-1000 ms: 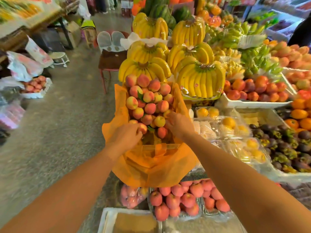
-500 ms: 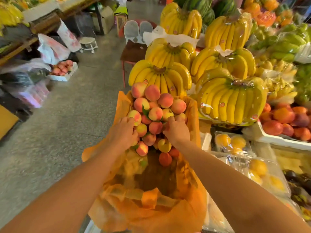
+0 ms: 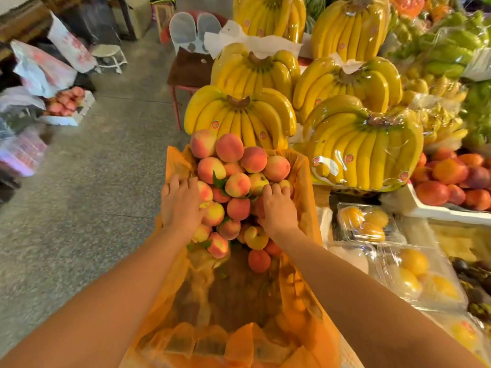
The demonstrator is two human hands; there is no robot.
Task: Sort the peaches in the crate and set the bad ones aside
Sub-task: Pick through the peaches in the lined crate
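Toward the far end of the orange-lined crate (image 3: 303, 181), peaches (image 3: 237, 184) are heaped; the near end shows only liner. The left hand (image 3: 180, 205) and right hand (image 3: 277, 211) lie palm-down on the heap, fingers loosely spread, seemingly pinching nothing. Red stickers (image 3: 215, 124) on the bananas (image 3: 239, 115) behind are too small to read. Clear packs (image 3: 364, 221) sit to the right, blurred.

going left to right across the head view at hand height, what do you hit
floor → left hand → peaches → right hand → orange liner → clear pack of yellow fruit → white tray of red fruit
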